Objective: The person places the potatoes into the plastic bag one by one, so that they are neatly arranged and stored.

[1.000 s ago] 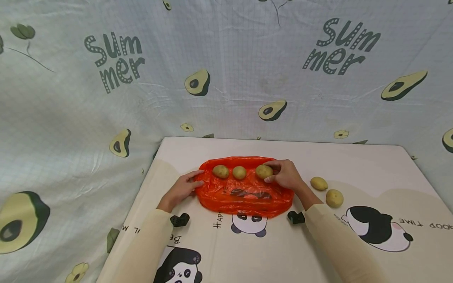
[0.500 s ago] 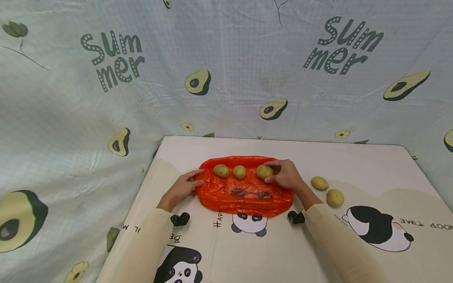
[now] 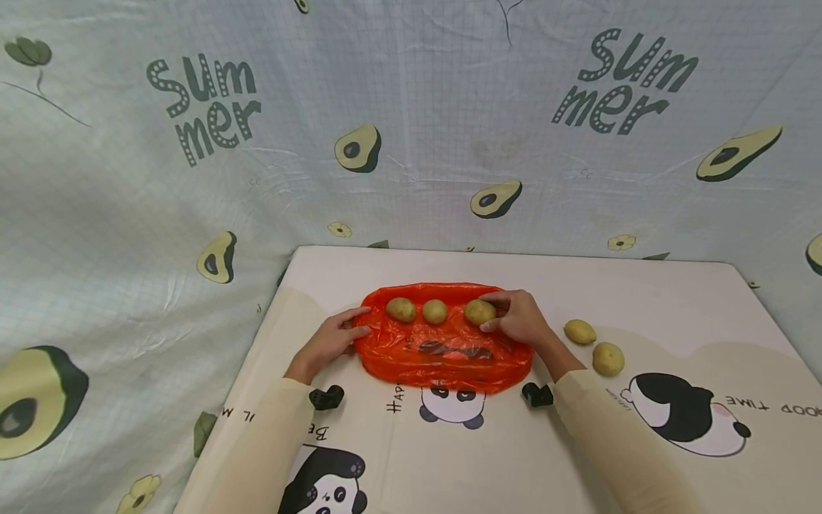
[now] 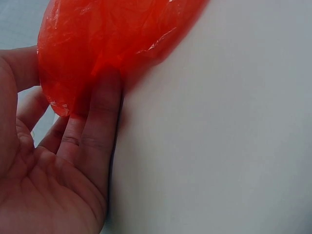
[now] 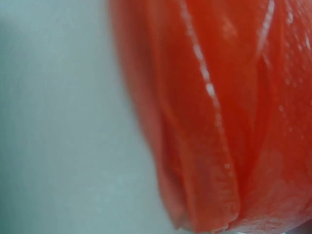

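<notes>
In the head view, you wear a plain cream left sleeve (image 3: 270,442) at 7 o'clock, matching right sleeve (image 3: 619,442) between 4 and 5, small black left wrist camera (image 3: 327,398) and right wrist camera (image 3: 536,395).

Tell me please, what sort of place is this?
Probably a makeshift indoor tabletop setup: an avocado-print sheet hangs behind a panda-print table bearing a red plastic bag.

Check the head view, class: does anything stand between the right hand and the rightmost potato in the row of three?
Nothing visible does: the right hand pinches the rightmost potato between thumb and fingers, over the red plastic bag. The middle potato lies on the side away from that hand.
</notes>
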A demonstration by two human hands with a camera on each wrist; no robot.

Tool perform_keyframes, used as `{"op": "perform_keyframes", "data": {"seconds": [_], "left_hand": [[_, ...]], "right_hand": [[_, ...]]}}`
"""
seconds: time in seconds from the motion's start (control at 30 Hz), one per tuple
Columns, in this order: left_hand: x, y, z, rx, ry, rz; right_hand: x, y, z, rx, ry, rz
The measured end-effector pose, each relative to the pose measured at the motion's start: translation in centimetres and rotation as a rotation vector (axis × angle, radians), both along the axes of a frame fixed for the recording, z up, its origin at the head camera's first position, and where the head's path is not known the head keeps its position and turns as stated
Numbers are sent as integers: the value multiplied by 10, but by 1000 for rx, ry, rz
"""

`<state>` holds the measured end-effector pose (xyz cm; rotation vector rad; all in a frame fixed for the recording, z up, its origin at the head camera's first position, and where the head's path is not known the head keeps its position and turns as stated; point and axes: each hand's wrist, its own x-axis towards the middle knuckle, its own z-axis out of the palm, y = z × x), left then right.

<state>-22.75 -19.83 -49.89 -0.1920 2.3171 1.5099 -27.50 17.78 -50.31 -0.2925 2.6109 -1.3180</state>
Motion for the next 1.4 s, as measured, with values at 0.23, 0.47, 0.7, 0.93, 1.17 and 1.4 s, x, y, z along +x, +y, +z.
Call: {"op": "perform_keyframes", "data": {"seconds": [0.23, 0.47, 0.7, 0.93, 1.17, 1.4], "left_hand": [[1, 1, 2, -2, 3, -8], [2, 1, 5, 16, 6, -9], [0, 2, 5, 14, -1, -10], [-1, 2, 1, 14, -4, -5], [1, 4, 3, 8, -1, -1], [3, 6, 3, -25, 27, -3]], "right_hand": [[0, -2, -1, 28, 30, 5], [-3, -3, 0, 53, 30, -4], [-1, -2, 3, 45, -8, 9], [4, 1, 5, 39, -12, 28], [6, 8, 9, 23, 10, 19], [14, 19, 25, -16, 35, -33]]}}
